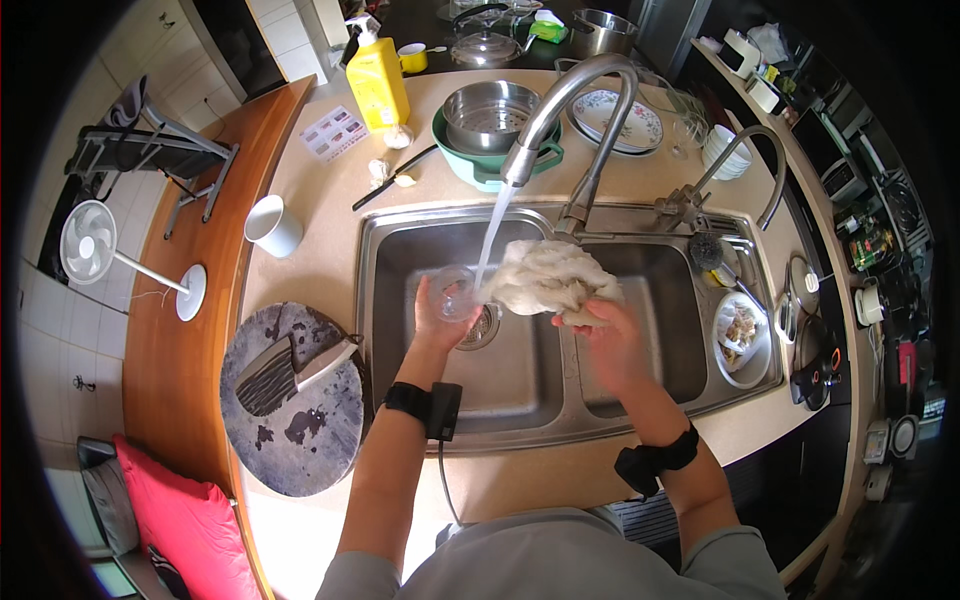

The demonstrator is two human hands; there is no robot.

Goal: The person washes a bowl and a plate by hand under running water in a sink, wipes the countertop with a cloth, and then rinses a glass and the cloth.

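Observation:
Over the left basin of a stainless-steel double sink (pixel 517 405), my left hand (pixel 439 328) holds a small clear glass (pixel 453 289). Water (pixel 493 229) runs from the curved metal faucet (pixel 534 139) and falls at the glass's right side. My right hand (pixel 615 346), slightly blurred, grips a bunched off-white cloth (pixel 551 274) by its lower right end. The cloth hangs above the divider between the two basins, close to the glass. Part of the drain strainer (pixel 480 330) shows beneath my left hand.
Left of the sink, a cleaver (pixel 270 379) lies on a round chopping board (pixel 300 457), with a white cup (pixel 274 226) behind. A green basin (pixel 472 169) holding a steel steamer pot, plates (pixel 619 120) and bowls (pixel 727 154) stand beyond the faucet. A scrap-filled bowl (pixel 741 341) sits right.

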